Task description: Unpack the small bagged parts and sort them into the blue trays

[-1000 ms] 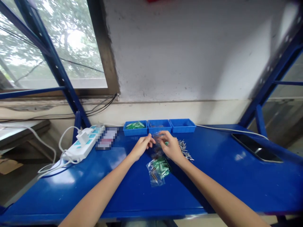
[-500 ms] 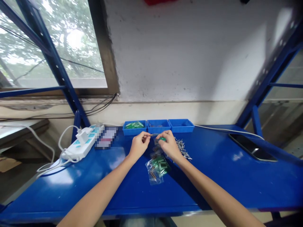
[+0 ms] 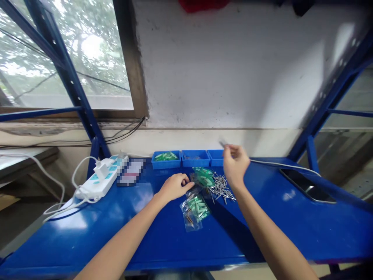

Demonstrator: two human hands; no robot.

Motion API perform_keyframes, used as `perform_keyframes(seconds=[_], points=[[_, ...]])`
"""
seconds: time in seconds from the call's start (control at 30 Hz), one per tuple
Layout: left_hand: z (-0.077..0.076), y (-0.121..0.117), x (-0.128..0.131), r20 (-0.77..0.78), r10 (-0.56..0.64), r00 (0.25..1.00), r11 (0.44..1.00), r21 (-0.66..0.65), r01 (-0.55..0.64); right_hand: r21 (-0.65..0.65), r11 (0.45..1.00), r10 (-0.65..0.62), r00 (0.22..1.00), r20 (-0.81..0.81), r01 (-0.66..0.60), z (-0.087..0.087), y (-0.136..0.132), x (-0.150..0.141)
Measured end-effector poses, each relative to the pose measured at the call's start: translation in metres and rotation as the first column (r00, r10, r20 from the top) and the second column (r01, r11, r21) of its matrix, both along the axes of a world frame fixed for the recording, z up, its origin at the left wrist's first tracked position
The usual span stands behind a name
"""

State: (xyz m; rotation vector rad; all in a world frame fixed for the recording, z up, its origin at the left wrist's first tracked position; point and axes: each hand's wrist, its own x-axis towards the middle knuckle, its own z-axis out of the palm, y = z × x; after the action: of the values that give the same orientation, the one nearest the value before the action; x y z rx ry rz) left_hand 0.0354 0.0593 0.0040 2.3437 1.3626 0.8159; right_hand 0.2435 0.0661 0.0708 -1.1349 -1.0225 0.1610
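Note:
My right hand (image 3: 236, 161) is raised in front of the right-hand blue bin, fingers closed on a small grey object (image 3: 223, 142), too blurred to name. My left hand (image 3: 176, 186) is low over the table with curled fingers, its thumb tip at the edge of the clear plastic bags (image 3: 194, 191); what its fingers hold, if anything, is hidden. Beyond these bags is a green-filled bag (image 3: 204, 175). Closer to me, a bag of small green pieces (image 3: 198, 207) overlaps a clear bag with brownish metal pins (image 3: 190, 218). Loose silvery screw-like pieces (image 3: 222, 189) form a pile below my right hand.
Three blue bins line the table's back: the left bin (image 3: 154, 163) has green packets, the middle bin (image 3: 196, 163) some clear ones, the right bin (image 3: 214, 160) is partly hidden. A white power strip (image 3: 100, 182) and pixelated phone-like object (image 3: 131, 172) lie left, a black phone (image 3: 307, 186) right.
My hands were together over the bags and have parted. The right rose to the right with the small grey object; the left dropped slightly toward the bags. The green bag and metal pile are uncovered.

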Motion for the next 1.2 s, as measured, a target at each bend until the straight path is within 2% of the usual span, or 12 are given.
perform_keyframes(seconds=[0.1, 0.17, 0.23, 0.3, 0.43, 0.5, 0.57, 0.67, 0.8, 0.97, 1.1, 1.2], points=[[-0.002, 0.000, -0.005, -0.028, -0.110, 0.994, 0.987, -0.123, 0.105, 0.281, 0.903, -0.333, 0.943, -0.020, 0.325, 0.030, 0.007, 0.016], [-0.004, 0.000, -0.005, -0.017, -0.153, 0.988, 0.975, -0.168, 0.148, 0.263, 0.898, -0.388, 0.916, 0.104, 0.351, 0.033, 0.015, 0.016], [-0.005, 0.002, -0.003, 0.013, -0.167, 0.986, 0.969, -0.180, 0.166, 0.016, 0.976, -0.207, 0.897, 0.391, 0.218, 0.021, 0.022, 0.010], [-0.006, 0.004, -0.001, 0.058, -0.142, 0.988, 0.976, -0.158, 0.150, -0.345, 0.937, 0.154, 0.818, 0.554, 0.057, -0.001, 0.025, 0.001], [-0.002, 0.006, 0.002, 0.187, 0.004, 0.982, 0.999, -0.045, 0.005, -0.491, 0.869, 0.345, 0.789, 0.509, -0.063, -0.040, 0.012, -0.015], [0.001, 0.003, 0.003, 0.240, 0.046, 0.970, 0.998, 0.026, -0.054, -0.535, 0.825, 0.441, 0.799, 0.409, -0.181, -0.050, 0.001, -0.023], [0.003, -0.002, 0.004, 0.246, 0.025, 0.969, 0.991, 0.119, -0.056, -0.555, 0.718, 0.581, 0.801, 0.147, -0.419, -0.053, -0.008, -0.032], [0.004, -0.010, 0.006, 0.185, -0.055, 0.981, 0.976, 0.217, 0.014, -0.428, 0.593, 0.672, 0.712, -0.205, -0.682, -0.055, -0.013, -0.041], [0.001, -0.010, 0.010, 0.245, -0.078, 0.966, 0.992, 0.112, 0.052, -0.305, 0.709, 0.617, 0.769, -0.167, -0.636, -0.057, -0.011, -0.042], [-0.008, 0.004, 0.010, 0.447, 0.016, 0.895, 0.993, -0.111, 0.038, -0.222, 0.831, 0.551, 0.810, 0.201, -0.510, -0.060, -0.016, -0.042], [-0.011, 0.011, 0.006, 0.499, 0.062, 0.864, 0.997, -0.078, -0.026, -0.181, 0.888, 0.459, 0.787, 0.412, -0.423, -0.063, -0.018, -0.047], [-0.008, 0.010, 0.004, 0.501, 0.055, 0.864, 0.996, 0.032, -0.081, -0.277, 0.870, 0.477, 0.839, 0.261, -0.408, -0.062, -0.017, -0.048]])
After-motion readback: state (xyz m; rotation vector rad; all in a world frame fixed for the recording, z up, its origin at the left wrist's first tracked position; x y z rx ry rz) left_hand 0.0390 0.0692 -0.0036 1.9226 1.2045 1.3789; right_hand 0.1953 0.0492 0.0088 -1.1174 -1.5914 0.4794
